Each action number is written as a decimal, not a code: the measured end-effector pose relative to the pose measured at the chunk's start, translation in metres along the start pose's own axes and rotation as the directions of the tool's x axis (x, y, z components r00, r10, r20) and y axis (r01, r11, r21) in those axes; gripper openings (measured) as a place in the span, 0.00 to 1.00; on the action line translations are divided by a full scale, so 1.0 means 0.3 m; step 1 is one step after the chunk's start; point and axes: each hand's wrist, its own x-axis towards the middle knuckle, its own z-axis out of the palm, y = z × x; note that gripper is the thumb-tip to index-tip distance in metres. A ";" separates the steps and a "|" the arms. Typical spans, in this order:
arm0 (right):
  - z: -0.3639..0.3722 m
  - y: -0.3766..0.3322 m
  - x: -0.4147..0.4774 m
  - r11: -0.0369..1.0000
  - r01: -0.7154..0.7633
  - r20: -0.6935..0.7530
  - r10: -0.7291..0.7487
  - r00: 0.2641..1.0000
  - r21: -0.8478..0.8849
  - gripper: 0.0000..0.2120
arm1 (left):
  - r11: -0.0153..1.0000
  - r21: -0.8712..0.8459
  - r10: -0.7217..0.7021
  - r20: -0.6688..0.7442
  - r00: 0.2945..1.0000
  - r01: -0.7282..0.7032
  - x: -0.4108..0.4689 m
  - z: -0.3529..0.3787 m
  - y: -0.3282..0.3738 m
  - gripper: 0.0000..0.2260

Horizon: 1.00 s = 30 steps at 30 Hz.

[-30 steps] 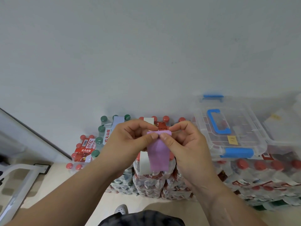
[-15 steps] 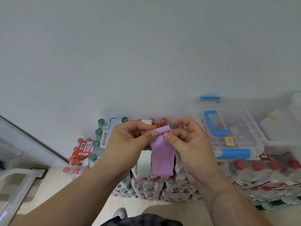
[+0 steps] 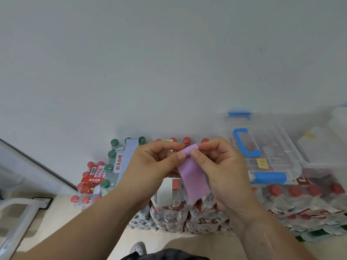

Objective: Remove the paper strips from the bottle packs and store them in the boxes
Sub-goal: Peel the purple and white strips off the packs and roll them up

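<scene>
Bright, even light, soft shadows; wide-angle bending at edges, slightly soft focus.

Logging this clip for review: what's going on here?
A person's left hand and right hand both pinch the top end of a purple paper strip, which hangs in front of shrink-wrapped packs of red-capped bottles. The clear plastic box with blue handle and latches sits closed to the right. A white paper strip remains on the packs.

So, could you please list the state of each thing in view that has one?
purple strip: pinched at its top by both hands, hanging loose
left hand: shut on the strip
right hand: shut on the strip
white strip: on its bottle pack
clear box: lid closed
</scene>
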 end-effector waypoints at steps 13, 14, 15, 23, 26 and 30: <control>-0.048 -0.007 0.014 1.000 -0.001 0.106 0.003 0.994 -0.016 0.12 | 0.983 0.159 0.102 -0.053 0.993 -0.092 -0.001 0.017 -0.007 0.09; -0.048 -0.007 0.011 1.000 0.005 0.104 -0.002 0.995 -0.028 0.12 | 0.980 0.171 0.113 -0.059 0.992 -0.101 0.000 0.022 -0.010 0.10; -0.045 -0.007 0.009 0.999 0.008 0.096 -0.005 0.995 -0.035 0.11 | 0.980 0.172 0.117 -0.066 0.991 -0.104 0.001 0.025 -0.013 0.10; -0.033 -0.011 0.010 1.000 -0.012 -0.002 0.012 1.000 0.000 0.05 | 0.993 0.092 0.073 -0.026 0.997 -0.071 0.004 0.047 -0.006 0.06; -0.040 -0.015 0.010 1.000 -0.014 0.006 0.014 1.000 -0.017 0.04 | 0.997 0.072 0.041 -0.001 0.999 -0.041 0.003 0.045 -0.001 0.12; -0.035 -0.010 0.006 0.999 -0.051 0.036 0.050 0.998 0.016 0.13 | 0.990 0.124 0.066 -0.036 0.997 -0.061 0.005 0.052 0.002 0.06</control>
